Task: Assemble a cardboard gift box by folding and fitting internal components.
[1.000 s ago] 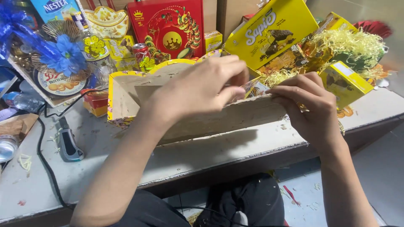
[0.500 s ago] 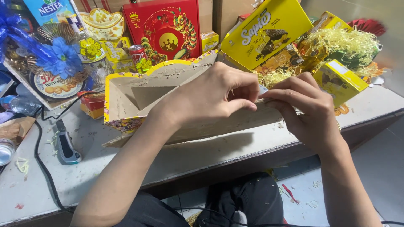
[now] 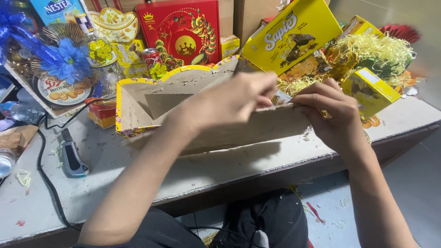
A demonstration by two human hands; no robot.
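Note:
A boat-shaped cardboard basket (image 3: 151, 101) with a yellow scalloped rim lies on the grey table (image 3: 115, 179), its bare grey inside facing me. My left hand (image 3: 229, 103) reaches across and pinches the basket's near wall at its right end. My right hand (image 3: 328, 115) grips the same right end from the other side, fingers curled over the edge. Yellow shredded paper (image 3: 381, 48) and yellow snack boxes (image 3: 294, 34) fill the part just behind my hands.
A red gift box (image 3: 181, 32) stands at the back. At left sit a wrapped hamper with a blue flower (image 3: 66, 62), a drink can (image 3: 150, 57), a grey glue gun (image 3: 71, 158) with a black cord, and a small yellow box (image 3: 370, 92) at right.
Both hands have shifted slightly right along the basket's near wall, and the basket has turned a little, its left end showing more.

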